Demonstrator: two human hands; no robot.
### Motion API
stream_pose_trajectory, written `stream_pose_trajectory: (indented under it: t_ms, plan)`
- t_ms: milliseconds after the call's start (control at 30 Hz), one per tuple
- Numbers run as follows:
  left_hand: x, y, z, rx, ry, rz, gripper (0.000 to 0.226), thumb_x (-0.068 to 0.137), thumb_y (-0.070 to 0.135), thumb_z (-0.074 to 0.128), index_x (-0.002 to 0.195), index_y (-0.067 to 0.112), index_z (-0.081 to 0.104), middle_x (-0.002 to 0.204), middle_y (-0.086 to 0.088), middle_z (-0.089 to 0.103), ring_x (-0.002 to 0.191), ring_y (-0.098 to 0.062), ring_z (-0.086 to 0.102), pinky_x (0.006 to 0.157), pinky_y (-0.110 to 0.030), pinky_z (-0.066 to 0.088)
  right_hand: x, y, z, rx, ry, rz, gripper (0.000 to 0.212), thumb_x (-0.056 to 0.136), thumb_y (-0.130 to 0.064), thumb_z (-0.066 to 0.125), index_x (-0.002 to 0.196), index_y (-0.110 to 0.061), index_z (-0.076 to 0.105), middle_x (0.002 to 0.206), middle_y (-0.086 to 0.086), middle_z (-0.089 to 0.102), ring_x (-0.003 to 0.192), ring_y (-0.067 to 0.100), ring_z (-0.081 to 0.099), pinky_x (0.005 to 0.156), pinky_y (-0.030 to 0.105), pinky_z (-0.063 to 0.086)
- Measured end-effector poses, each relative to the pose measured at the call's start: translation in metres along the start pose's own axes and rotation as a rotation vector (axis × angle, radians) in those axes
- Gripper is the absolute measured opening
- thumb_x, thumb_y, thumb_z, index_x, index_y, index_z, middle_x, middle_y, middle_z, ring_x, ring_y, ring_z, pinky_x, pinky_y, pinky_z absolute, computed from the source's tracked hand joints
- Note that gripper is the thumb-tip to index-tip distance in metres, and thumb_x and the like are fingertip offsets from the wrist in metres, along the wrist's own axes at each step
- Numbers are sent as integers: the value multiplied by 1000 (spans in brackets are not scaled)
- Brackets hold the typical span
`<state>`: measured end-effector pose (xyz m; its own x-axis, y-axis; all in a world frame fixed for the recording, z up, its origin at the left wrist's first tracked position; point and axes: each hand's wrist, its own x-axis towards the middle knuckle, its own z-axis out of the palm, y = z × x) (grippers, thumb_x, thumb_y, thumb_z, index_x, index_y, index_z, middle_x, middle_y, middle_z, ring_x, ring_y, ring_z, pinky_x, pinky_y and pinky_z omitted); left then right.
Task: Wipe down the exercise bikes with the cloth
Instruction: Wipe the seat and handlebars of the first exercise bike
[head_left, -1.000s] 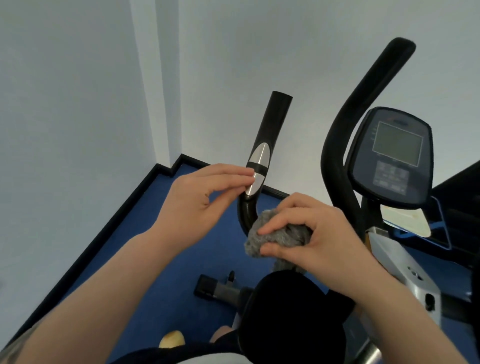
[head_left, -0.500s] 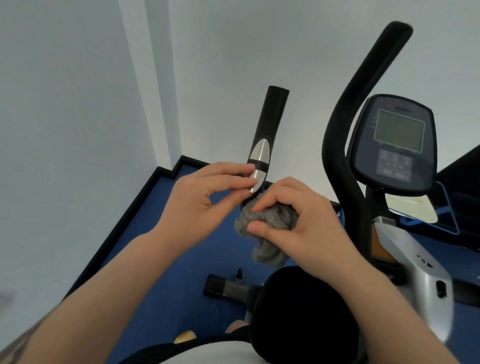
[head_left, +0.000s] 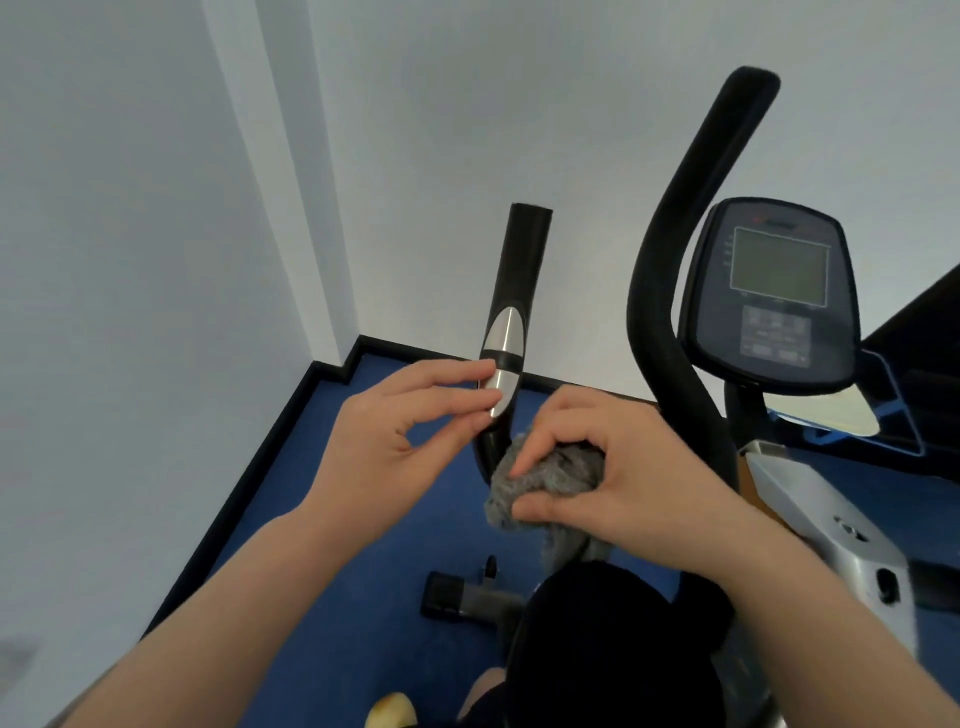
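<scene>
1. I look down on an exercise bike (head_left: 810, 509) parked in the corner of a room with pale walls and a blue floor (head_left: 322, 545). Its left handlebar (head_left: 514, 291) rises in front of me and the right handlebar (head_left: 675, 260) curves up beside the console (head_left: 769, 296).

2. My left hand (head_left: 400, 441) reaches to the left handlebar, fingers (head_left: 457, 376) extended and loose, tips resting on the silver sensor plate (head_left: 501, 395). It grasps nothing; I read the touch as steadying the bar, or feeling out the part due for cleaning.

3. My right hand (head_left: 639, 483) clutches the grey cloth (head_left: 545, 483), thumb and fingers curled round a bunched wad with a loose tail hanging below. Bunching gives a firm pad to rub with, which is likely why it is held this way.

4. The cloth sits just beside the lower bend of the left handlebar, under the sensor plate; whether it actually touches the bar I cannot tell, since the wad covers the spot.

5. The black saddle (head_left: 613, 649) fills the bottom of the view, so I seem to stand behind the seat and lean over it to reach forward.

6. In my judgement this is the handlebar stage of the wipe-down: the console, right handlebar and silver frame are not being worked on at this moment.
</scene>
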<state>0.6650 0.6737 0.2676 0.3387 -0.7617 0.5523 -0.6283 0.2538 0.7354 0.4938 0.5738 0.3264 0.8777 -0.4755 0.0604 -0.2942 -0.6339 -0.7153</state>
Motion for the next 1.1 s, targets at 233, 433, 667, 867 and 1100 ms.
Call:
stream_pose_trajectory:
  t_ms: [233, 433, 667, 867, 1100]
  plan:
    - [-3, -1, 1, -26, 21, -59, 24, 86, 19, 70, 110, 21, 73, 121, 14, 67, 97, -7, 68, 84, -23, 53, -6, -1, -6, -82, -47, 4, 25, 64, -33, 87, 84, -31, 71, 93, -16, 57, 90, 6, 60, 83, 36, 49]
    - [-10, -2, 6, -75, 51, -82, 24, 89, 16, 69, 112, 20, 72, 123, 15, 66, 107, -10, 66, 84, -23, 53, -1, -7, 14, 17, 102, -20, 23, 65, -26, 87, 81, -31, 72, 91, -16, 59, 89, 6, 61, 83, 27, 49]
    - [-13, -3, 9, -191, 92, -147, 22, 90, 7, 64, 109, 13, 73, 120, 9, 69, 112, -12, 64, 86, -27, 54, 12, -13, 18, -80, 85, -61, 23, 63, -26, 88, 81, -28, 73, 90, -13, 56, 86, 6, 59, 81, 27, 48]
    - [-15, -2, 8, -205, 81, -157, 23, 93, 4, 62, 111, 15, 72, 124, 10, 66, 116, -10, 62, 88, -21, 51, 0, -1, 6, -46, 35, -5, 26, 65, -40, 81, 85, -34, 66, 92, -16, 59, 91, 5, 60, 80, 30, 50]
    - [-20, -1, 9, -194, 62, -148, 28, 94, 6, 58, 118, 16, 69, 129, 13, 63, 120, -7, 58, 87, -16, 48, -10, 7, 9, 42, 44, 183, 51, 65, -58, 73, 101, -41, 41, 91, -16, 64, 78, 3, 64, 73, 35, 55]
